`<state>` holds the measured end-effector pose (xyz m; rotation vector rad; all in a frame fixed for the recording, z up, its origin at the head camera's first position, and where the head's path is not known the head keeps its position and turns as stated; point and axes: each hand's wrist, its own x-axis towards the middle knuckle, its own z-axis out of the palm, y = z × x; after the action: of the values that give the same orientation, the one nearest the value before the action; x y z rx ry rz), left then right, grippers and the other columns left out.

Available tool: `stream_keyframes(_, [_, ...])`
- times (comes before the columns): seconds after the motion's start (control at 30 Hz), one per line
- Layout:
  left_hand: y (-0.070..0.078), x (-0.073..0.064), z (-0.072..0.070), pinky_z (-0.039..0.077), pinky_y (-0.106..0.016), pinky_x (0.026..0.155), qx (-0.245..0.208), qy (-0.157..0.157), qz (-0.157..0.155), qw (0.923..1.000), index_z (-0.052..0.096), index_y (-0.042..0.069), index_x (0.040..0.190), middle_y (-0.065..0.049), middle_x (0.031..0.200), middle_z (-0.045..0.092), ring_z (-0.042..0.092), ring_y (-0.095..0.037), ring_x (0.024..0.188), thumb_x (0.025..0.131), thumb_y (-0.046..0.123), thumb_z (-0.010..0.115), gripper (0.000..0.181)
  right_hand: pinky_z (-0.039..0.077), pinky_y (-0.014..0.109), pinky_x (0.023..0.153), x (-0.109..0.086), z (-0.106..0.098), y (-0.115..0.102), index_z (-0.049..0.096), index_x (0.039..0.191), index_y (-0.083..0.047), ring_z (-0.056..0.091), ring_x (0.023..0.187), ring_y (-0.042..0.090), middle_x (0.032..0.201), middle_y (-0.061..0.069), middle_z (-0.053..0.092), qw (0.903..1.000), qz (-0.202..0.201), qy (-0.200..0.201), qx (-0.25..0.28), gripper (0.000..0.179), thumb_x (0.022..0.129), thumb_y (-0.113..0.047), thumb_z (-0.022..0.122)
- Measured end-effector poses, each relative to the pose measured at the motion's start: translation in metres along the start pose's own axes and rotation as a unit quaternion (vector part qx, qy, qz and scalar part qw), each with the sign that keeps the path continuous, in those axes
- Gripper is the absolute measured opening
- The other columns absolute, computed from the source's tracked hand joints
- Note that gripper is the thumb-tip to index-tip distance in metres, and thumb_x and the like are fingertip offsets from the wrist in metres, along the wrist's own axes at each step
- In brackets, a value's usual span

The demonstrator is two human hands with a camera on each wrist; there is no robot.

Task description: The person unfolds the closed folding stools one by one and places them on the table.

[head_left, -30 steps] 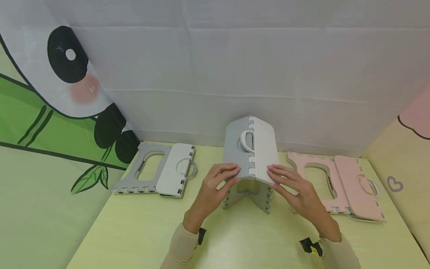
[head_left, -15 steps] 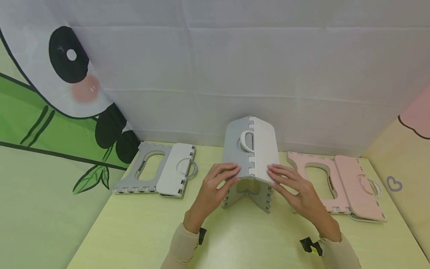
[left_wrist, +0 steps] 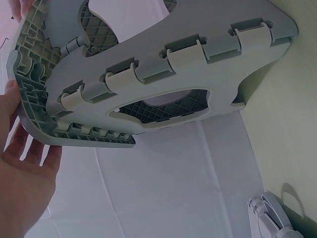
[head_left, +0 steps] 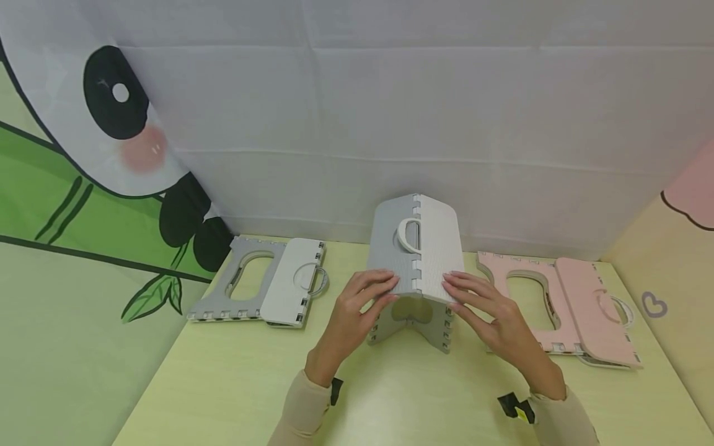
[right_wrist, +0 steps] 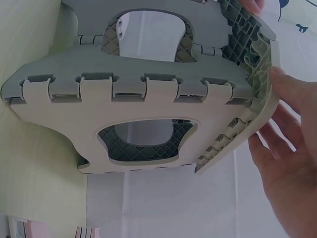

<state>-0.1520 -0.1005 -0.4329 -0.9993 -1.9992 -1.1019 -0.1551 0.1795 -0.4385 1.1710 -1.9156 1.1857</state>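
A grey and white folding stool [head_left: 385,238] stands half-folded at the back middle of the table, its two top panels sloping like a roof from a hinged ridge. A white loop handle [head_left: 403,235] sticks up at the ridge. My left hand [head_left: 351,310] pinches the near edge of the grey panel, fingers on top and thumb at the underside. On the other side my right hand [head_left: 499,319] grips the white panel [head_left: 440,248] the same way. Both wrist views show ribbed undersides and hinged legs [right_wrist: 64,109] with oval openings; the legs spread in a V below.
A flat folded grey and white stool [head_left: 287,282] lies to the left on the pale yellow table [head_left: 240,384]. To the right lies a flat folded pink stool [head_left: 586,310], close by my right forearm. A pale cloth backdrop [head_left: 390,111] rises right behind the table.
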Motion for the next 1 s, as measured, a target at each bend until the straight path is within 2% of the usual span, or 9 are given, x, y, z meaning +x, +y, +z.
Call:
stream_keyframes(0.37, [-0.0007, 0.0004, -0.0003, 0.053, -0.034, 0.100, 0.010, 0.002, 0.005, 0.9999, 0.073, -0.004, 0.119, -0.014, 0.122, 0.067, 0.061, -0.029, 0.116, 0.081, -0.006, 0.082, 0.040, 0.044, 0.023, 0.109, -0.0002, 0.0010, 0.0009, 0.070, 0.123, 0.009, 0.056, 0.133, 0.026, 0.127, 0.025, 0.066, 1.0000, 0.002, -0.001, 0.000, 0.041, 0.103, -0.026, 0.064])
stream_keyframes(0.67, [-0.0036, -0.0004, 0.0005, 0.050, -0.035, 0.105, 0.020, -0.006, 0.001, 0.9998, 0.073, -0.004, 0.120, -0.014, 0.123, 0.067, 0.060, -0.030, 0.120, 0.083, -0.002, 0.081, 0.038, 0.043, 0.024, 0.111, 0.0006, 0.0012, 0.0014, 0.069, 0.124, 0.008, 0.055, 0.133, 0.027, 0.128, 0.024, 0.066, 1.0000, 0.003, -0.004, -0.004, 0.041, 0.103, -0.027, 0.063])
stream_keyframes(1.0, [-0.0041, -0.0014, 0.0008, 0.047, -0.040, 0.110, 0.038, -0.016, 0.010, 0.9991, 0.072, -0.004, 0.120, -0.016, 0.124, 0.067, 0.059, -0.033, 0.123, 0.086, -0.002, 0.079, 0.035, 0.042, 0.025, 0.112, 0.0017, 0.0024, 0.0024, 0.069, 0.125, 0.007, 0.055, 0.133, 0.029, 0.128, 0.023, 0.066, 0.9999, 0.006, -0.009, -0.011, 0.041, 0.104, -0.027, 0.062])
